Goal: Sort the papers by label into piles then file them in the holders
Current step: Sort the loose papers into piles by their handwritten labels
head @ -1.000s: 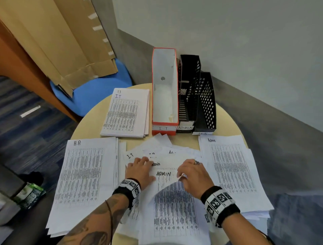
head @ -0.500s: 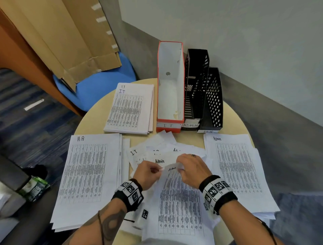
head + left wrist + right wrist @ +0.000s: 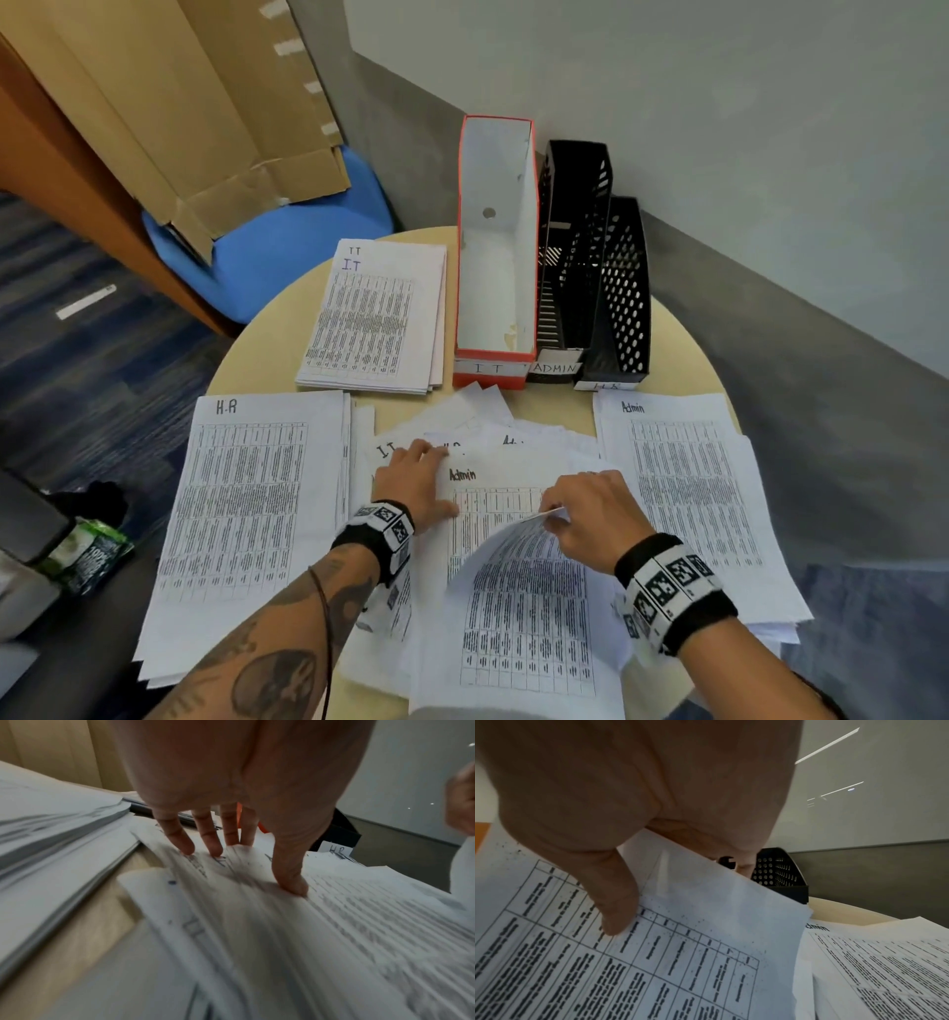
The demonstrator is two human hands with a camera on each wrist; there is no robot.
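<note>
Now the top sheet (image 3: 524,591) is peeled up.
Right hand (image 3: 590,514) pinches it; left hand (image 3: 411,478) has flattened onto the unsorted papers (image 3: 513,442), next likely the Admin pile (image 3: 683,493).

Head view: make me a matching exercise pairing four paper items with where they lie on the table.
Things:
1. I.T pile
2. H.R pile
3. Admin pile
4. lifted sheet

Places:
a. right edge of the table, below the black holders
b. pinched by the right hand
c. left of the red holder
d. left edge of the table, beside the left hand

Pairs: 1-c, 2-d, 3-a, 4-b
</note>
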